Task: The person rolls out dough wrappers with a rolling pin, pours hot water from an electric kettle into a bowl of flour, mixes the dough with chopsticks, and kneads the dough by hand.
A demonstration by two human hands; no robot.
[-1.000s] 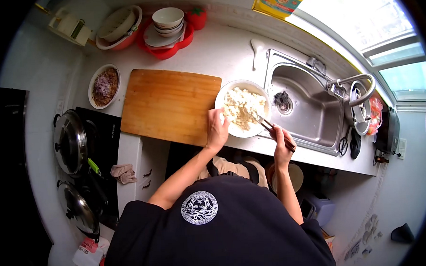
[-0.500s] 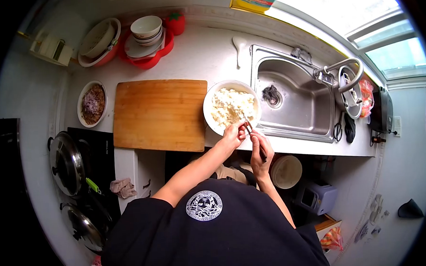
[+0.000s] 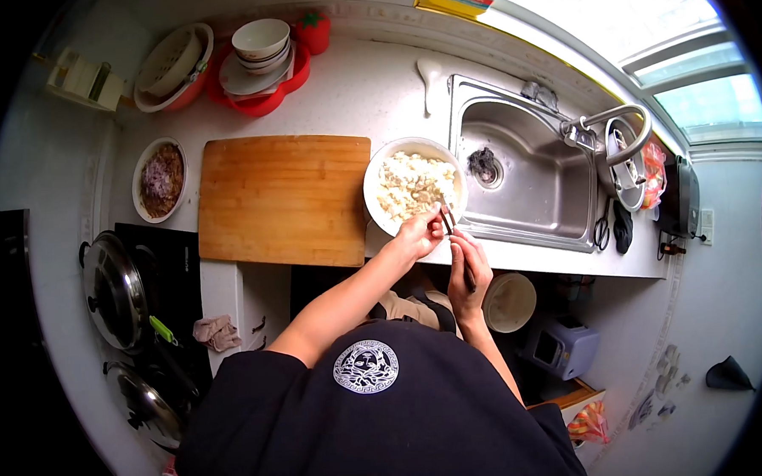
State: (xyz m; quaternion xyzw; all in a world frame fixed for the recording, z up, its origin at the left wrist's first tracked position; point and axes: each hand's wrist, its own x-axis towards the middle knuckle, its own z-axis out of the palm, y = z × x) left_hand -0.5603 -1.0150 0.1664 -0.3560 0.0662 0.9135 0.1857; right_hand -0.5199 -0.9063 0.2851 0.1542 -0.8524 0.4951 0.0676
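A white bowl (image 3: 374, 206) of pale, crumbly lumps that look like shaggy dough (image 3: 413, 184) stands between the cutting board and the sink. At its near rim, my right hand (image 3: 469, 272) is closed around a pair of dark chopsticks (image 3: 448, 221), their tips pointing up toward the bowl. My left hand (image 3: 422, 233) has its fingers pinched at the upper part of the chopsticks, over the bowl's front edge. Whether a bit of dough sits between those fingers is too small to tell.
A wooden cutting board (image 3: 281, 200) lies left of the bowl, with a bowl of chopped filling (image 3: 162, 181) beyond it. The steel sink (image 3: 531, 180) is on the right. A white spoon (image 3: 429, 84) rests behind. Lidded pans (image 3: 115, 292) sit on the stove at left.
The view has shifted slightly. My left fingers remain by the upper part of the chopsticks, with only a small change in position. My right hand keeps its grip.
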